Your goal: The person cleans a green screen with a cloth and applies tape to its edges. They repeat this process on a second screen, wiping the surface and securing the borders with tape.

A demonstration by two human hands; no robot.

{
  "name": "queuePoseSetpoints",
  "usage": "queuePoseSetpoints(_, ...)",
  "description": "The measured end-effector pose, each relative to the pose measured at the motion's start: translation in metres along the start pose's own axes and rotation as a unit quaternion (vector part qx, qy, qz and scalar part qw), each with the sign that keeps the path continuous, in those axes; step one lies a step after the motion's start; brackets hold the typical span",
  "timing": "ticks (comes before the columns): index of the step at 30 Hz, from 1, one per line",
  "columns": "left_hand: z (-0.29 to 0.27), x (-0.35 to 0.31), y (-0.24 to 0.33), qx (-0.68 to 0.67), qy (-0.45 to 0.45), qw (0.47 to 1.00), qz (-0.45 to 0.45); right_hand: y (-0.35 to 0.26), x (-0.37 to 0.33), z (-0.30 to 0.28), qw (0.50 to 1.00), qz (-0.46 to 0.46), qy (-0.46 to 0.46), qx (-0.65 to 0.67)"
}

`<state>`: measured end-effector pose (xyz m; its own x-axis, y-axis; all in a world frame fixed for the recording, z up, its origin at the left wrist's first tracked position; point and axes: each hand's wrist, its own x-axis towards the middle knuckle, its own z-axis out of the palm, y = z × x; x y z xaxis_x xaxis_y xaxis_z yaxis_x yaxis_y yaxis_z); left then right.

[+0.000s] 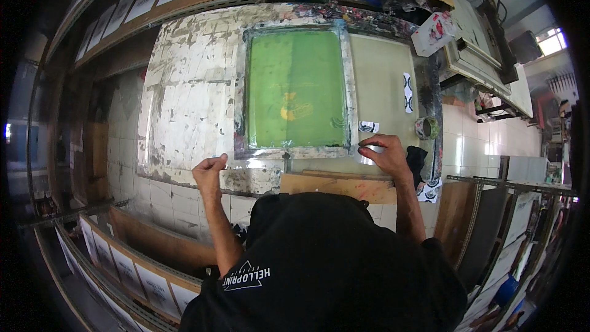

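While my right hand [382, 155] presses flat at the lower right corner of the screen-printing frame [295, 89], its fingers [369, 145] lie spread and loose on a strip of clear tape [289, 155] that runs along the frame's near edge. My left hand [209, 171] is at the other end of that strip, lower left of the frame, thumb and fingers pinched on the tape's end. Between the two hands the tape stretches across the bottom bar of the frame, shiny against the paint-stained wood.

That frame sits near the middle of the picture, its green mesh bearing a small yellow design at the centre. It lies flat on the desk [184, 98], whose top is white, scuffed and flaked with old ink. Just right of my right hand, near the desk's edge, stands a roll of tape [427, 127]. A small black-and-white sticker [368, 126] lies just above my right fingers, touching the frame's side. Below the hands my black shirt [326, 264] fills the lower frame.
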<state>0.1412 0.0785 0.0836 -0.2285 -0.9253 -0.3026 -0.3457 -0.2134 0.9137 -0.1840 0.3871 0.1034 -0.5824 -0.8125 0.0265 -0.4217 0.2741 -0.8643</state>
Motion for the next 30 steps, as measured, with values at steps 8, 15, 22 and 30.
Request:
queuePoseSetpoints(8,-0.085,0.002,0.081,-0.088,0.04,0.971,0.217,-0.146,0.01,-0.05,0.965,-0.23,0.083,-0.091)
queuePoseSetpoints(15,-0.187,-0.024,0.157,-0.272,0.039,0.844,0.46,-0.253,-0.025,-0.091,0.839,-0.516,0.135,-0.108)
queuePoseSetpoints(22,-0.186,-0.062,0.189,-0.391,0.037,0.745,0.539,-0.279,-0.013,-0.101,0.776,-0.628,0.046,-0.034)
queuePoseSetpoints(30,-0.211,-0.061,0.176,-0.449,-0.012,0.742,0.497,-0.263,-0.017,-0.1,0.84,-0.514,0.165,-0.052)
